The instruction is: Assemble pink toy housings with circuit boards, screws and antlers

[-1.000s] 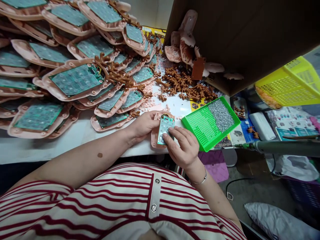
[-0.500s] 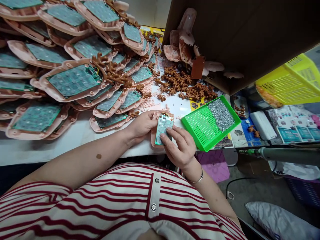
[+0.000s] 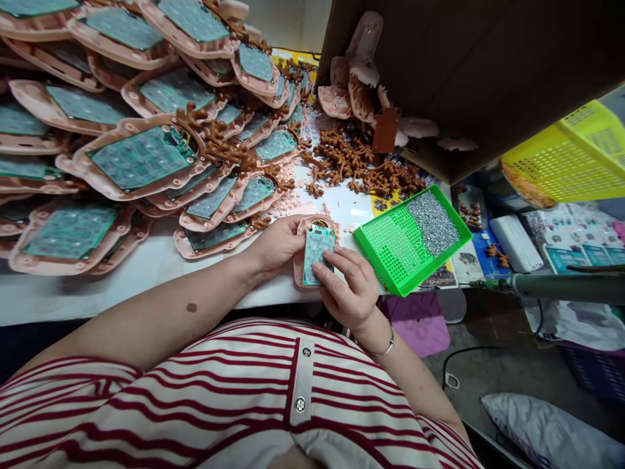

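A pink plastic shell (image 3: 300, 260) lies at the white table's near edge with a small green circuit board (image 3: 317, 247) set in it. My left hand (image 3: 276, 246) grips the shell's left side. The fingertips of my right hand (image 3: 349, 290) press on the board's lower right corner. Just to the right sits a green perforated tray (image 3: 390, 251) with a heap of small silver screws (image 3: 432, 221) at its far end.
Stacked pink shells with green boards (image 3: 141, 156) fill the table's left and back. Brown plastic parts (image 3: 361, 166) lie heaped by a cardboard box (image 3: 469, 65). An electric screwdriver (image 3: 556, 285) hangs at the right, under a yellow basket (image 3: 561, 163).
The circuit board has settled lower and flatter into the pink shell, and my right hand has shifted slightly left over it. My left hand keeps its hold.
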`<state>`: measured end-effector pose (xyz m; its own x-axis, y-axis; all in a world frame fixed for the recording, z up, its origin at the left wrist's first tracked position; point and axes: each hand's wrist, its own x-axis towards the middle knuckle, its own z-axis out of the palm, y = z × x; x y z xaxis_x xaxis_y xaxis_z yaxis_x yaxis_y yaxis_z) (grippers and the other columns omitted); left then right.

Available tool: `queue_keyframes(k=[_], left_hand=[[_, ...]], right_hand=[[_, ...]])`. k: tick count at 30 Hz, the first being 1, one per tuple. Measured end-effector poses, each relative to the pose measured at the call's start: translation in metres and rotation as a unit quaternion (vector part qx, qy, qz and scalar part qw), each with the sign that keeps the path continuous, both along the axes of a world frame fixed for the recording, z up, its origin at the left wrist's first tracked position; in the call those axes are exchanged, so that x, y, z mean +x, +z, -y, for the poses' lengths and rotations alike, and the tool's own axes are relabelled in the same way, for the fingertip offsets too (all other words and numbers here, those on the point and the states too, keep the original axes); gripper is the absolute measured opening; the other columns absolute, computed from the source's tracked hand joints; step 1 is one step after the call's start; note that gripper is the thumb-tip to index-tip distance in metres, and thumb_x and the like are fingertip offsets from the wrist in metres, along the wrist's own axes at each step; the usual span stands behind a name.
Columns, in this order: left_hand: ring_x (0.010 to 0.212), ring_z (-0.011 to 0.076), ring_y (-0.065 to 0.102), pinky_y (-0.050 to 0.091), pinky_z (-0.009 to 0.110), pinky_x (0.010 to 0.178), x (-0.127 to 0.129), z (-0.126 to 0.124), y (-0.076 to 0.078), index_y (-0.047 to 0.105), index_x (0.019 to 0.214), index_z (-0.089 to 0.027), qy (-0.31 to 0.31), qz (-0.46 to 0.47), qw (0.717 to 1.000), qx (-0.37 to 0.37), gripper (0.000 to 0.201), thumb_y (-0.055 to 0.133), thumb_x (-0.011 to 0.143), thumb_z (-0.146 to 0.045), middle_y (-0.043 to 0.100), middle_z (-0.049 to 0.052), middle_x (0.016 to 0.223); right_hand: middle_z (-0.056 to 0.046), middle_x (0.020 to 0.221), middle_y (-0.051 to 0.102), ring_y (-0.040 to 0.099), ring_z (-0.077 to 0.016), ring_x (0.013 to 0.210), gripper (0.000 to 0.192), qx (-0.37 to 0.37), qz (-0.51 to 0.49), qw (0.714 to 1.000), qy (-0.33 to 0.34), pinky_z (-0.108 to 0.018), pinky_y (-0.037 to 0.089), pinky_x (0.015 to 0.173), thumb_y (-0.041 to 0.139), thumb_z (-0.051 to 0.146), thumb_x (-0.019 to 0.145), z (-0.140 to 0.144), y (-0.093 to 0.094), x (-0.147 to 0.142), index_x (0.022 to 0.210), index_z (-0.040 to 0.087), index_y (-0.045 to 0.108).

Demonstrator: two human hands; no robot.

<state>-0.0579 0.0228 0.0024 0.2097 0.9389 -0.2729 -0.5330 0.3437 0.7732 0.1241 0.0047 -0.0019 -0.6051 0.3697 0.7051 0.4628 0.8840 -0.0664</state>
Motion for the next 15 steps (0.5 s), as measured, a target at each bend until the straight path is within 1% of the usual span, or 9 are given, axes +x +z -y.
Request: queue_keyframes(k=[4,8,12,15], left_hand=[[0.077,0.0138,0.065,0.051,0.024,0.076,0.0,0.001,-0.001,0.076,0.091,-0.013,0.017,-0.021,1.0,0.014,0.029,0.078,0.063,-0.014,0.075,0.004,0.087],[0.079,0.014,0.066,0.052,0.024,0.077,0.0,0.001,-0.005,0.076,0.094,-0.013,0.025,-0.052,0.998,0.033,0.028,0.079,0.066,-0.018,0.076,0.005,0.091],[0.08,0.0154,0.066,0.052,0.025,0.075,-0.002,0.0,-0.007,0.076,0.097,-0.014,0.015,-0.08,0.996,0.034,0.029,0.08,0.069,-0.022,0.075,0.005,0.092],[0.077,0.015,0.065,0.051,0.024,0.072,-0.004,0.0,-0.005,0.076,0.094,-0.014,-0.006,-0.079,0.996,0.034,0.025,0.078,0.07,-0.021,0.074,0.004,0.087]], right_hand=[[-0.013,0.111,0.075,0.069,-0.026,0.112,0.031,-0.024,-0.018,1.0,-0.002,-0.043,0.065,0.088,0.063,0.013,0.086,0.003,-0.003,-0.001,0.115,0.018,0.069],[-0.012,0.112,0.074,0.069,-0.0259,0.113,0.036,-0.039,-0.029,0.999,-0.007,-0.043,0.065,0.088,0.065,0.012,0.083,0.004,-0.008,0.001,0.118,0.021,0.068],[-0.013,0.112,0.073,0.068,-0.0276,0.115,0.04,-0.057,-0.026,0.998,-0.001,-0.045,0.065,0.088,0.064,0.013,0.083,0.004,-0.011,0.004,0.122,0.021,0.068],[-0.014,0.114,0.073,0.069,-0.0278,0.113,0.041,-0.067,-0.03,0.997,-0.001,-0.046,0.064,0.088,0.064,0.013,0.083,0.003,-0.011,0.005,0.123,0.02,0.068]])
